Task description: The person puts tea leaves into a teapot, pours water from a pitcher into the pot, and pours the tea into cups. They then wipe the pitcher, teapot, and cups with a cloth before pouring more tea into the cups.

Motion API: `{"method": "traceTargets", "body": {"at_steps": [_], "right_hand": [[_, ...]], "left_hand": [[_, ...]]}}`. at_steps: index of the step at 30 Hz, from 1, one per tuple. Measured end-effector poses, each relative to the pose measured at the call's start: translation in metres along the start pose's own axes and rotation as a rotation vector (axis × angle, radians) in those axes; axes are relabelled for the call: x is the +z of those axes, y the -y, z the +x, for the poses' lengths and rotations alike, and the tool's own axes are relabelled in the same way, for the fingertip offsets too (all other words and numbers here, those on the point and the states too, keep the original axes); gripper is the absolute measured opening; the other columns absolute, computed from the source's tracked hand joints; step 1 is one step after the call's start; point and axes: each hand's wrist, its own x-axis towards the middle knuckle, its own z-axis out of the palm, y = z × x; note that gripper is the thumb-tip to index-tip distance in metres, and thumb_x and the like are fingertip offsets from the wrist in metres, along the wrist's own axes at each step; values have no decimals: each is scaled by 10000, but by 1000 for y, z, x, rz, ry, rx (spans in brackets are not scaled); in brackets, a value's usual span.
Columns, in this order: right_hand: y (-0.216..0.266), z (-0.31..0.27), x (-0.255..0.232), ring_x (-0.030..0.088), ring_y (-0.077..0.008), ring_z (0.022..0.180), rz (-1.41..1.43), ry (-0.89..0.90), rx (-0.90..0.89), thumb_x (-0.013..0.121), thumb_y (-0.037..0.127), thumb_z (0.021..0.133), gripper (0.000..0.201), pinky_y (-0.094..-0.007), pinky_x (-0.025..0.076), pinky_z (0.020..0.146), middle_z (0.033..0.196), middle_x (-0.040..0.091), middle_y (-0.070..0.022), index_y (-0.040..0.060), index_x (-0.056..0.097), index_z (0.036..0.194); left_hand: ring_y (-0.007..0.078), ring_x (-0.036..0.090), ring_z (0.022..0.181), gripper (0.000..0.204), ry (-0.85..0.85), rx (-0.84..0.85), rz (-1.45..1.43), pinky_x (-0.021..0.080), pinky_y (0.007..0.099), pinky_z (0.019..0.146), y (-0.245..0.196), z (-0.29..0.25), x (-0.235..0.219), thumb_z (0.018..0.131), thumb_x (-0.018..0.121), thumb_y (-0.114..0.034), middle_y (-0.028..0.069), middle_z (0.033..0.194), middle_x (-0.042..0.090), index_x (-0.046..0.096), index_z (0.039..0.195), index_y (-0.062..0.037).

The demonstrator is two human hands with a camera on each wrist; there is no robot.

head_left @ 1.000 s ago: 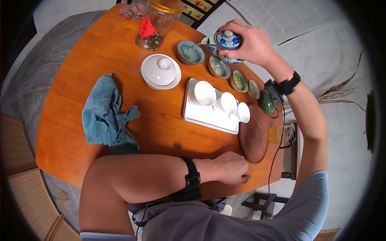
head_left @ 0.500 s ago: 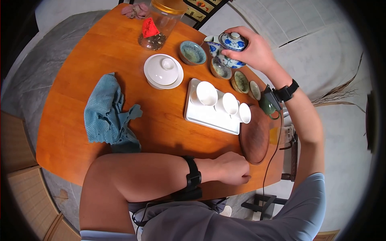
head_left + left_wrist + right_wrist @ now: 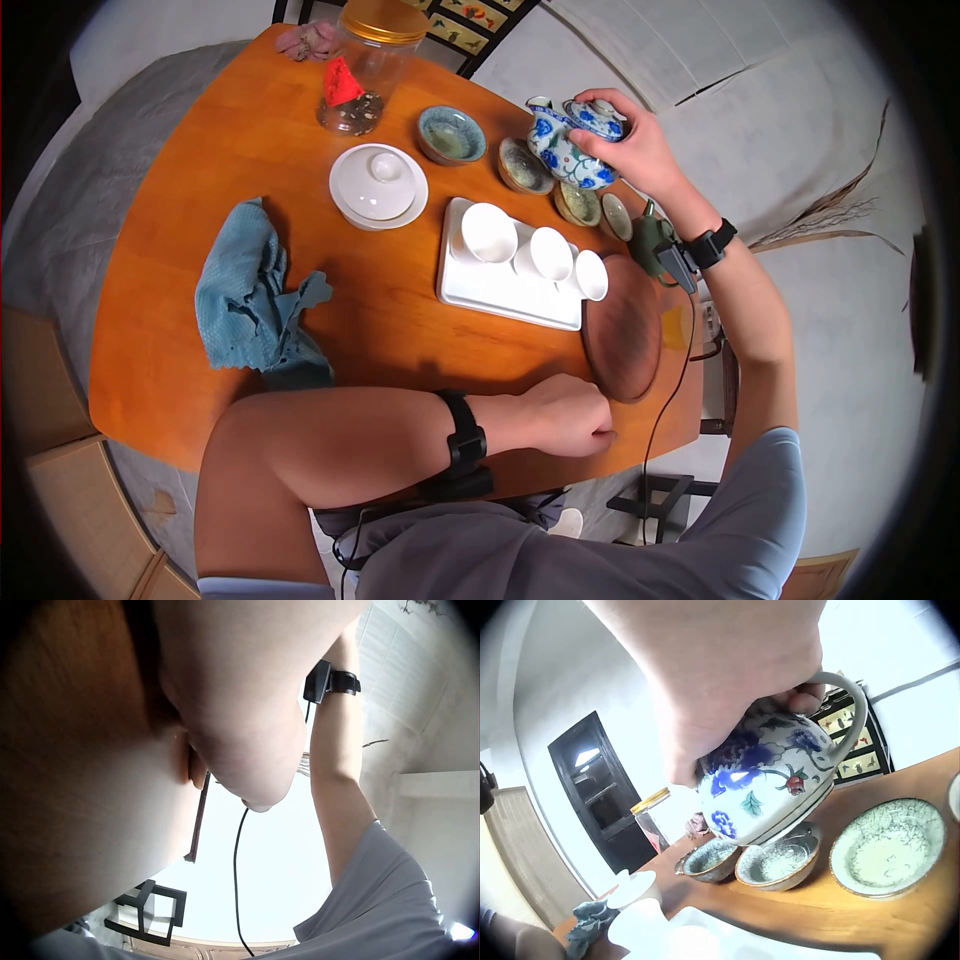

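My right hand (image 3: 635, 150) grips the blue-and-white lidded teapot (image 3: 575, 155), fingers and thumb round its upper part, and holds it above the row of glazed bowls. The spout points up and left in the head view. In the right wrist view the flowered teapot (image 3: 772, 780) hangs over the table, its loop handle free at one side, with crackle-glazed bowls (image 3: 891, 847) below. My left hand (image 3: 570, 415) rests as a fist near the table edge, beside the round brown board (image 3: 622, 330), and holds nothing visible.
A white tray (image 3: 465, 285) bears three white cups. Around it are a white lidded bowl (image 3: 375, 190), a blue-green bowl (image 3: 450, 135), a crumpled blue cloth (image 3: 238, 290), a gold-lidded jar (image 3: 365, 75) and a green teapot (image 3: 650, 240). A cable hangs from the right wrist.
The teapot in my right hand has moved right and down along the bowls, away from the blue-green bowl, and its spout has tipped upward. My left hand stays where it was.
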Motion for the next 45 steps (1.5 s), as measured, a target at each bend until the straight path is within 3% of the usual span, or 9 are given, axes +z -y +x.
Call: {"method": "traceTargets", "body": {"at_steps": [7,15,27,39,45], "right_hand": [[-4,-19,-10,700,-179,997,-180,2,18,867,324,789,517,-313,555,920,1109,730,-66,90,702,1219],[-1,-27,-15,709,-290,1005,-552,25,-163,856,407,746,498,-388,579,858,1138,713,-34,176,722,1166],[7,-28,-17,703,-307,942,-734,49,-258,835,395,724,498,-428,586,790,1124,692,-8,190,711,1161],[12,-31,-21,708,-304,942,-795,50,-253,859,322,703,504,-408,591,786,1175,694,1,190,702,1164],[7,-30,-24,705,-305,896,-827,28,-300,842,388,718,495,-426,588,756,1131,685,2,198,709,1155]], "left_hand": [[407,645,655,379,-8,0,-1,513,497,630,-1,-1,-1,945,622,-277,186,665,652,688,658,-39],[410,633,630,386,-5,-4,-1,503,497,613,-1,0,-1,945,634,-277,185,648,642,678,645,-38],[417,621,613,411,-16,12,-1,494,498,597,1,0,0,952,631,-282,195,631,627,663,628,-32],[422,626,608,401,-37,20,-1,498,500,595,1,0,1,940,647,-277,207,632,628,672,637,-15],[419,628,604,405,-25,10,3,499,499,594,0,0,-1,942,648,-279,209,630,629,678,637,-14]]}}
